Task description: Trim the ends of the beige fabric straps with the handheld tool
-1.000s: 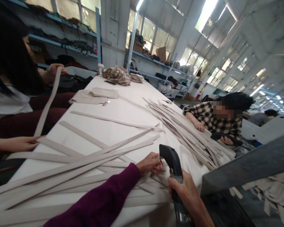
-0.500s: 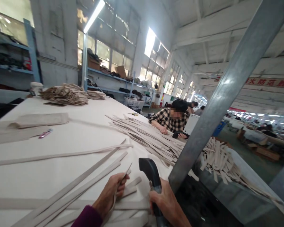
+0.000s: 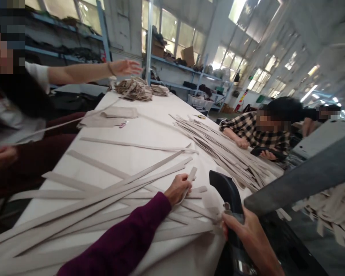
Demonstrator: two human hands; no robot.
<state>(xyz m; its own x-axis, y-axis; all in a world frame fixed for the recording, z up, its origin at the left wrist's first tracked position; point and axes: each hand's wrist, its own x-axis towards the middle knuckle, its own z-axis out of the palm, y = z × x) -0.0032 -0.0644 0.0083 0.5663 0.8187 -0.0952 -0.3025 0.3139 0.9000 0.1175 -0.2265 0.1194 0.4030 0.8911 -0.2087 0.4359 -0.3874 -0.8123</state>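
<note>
My left hand, at the end of a purple sleeve, pinches a pale fabric strip whose short end sticks up past the fingers. To its right, my right hand is wrapped round a black curved handheld tool. The tool's broad head points up and left, over the white table. Long beige strips lie crossed beneath and left of my left hand. The lower part of the tool runs off the bottom of the view.
A person at the left stretches an arm over the table. Another person in a checked shirt works beyond a long strip bundle. A slanted metal post stands close to my right hand. A strip pile lies at the far end.
The view has swung left, bringing the person with the outstretched arm into sight. My left hand still pinches a strip, now farther from my body, and my right hand keeps the black tool.
</note>
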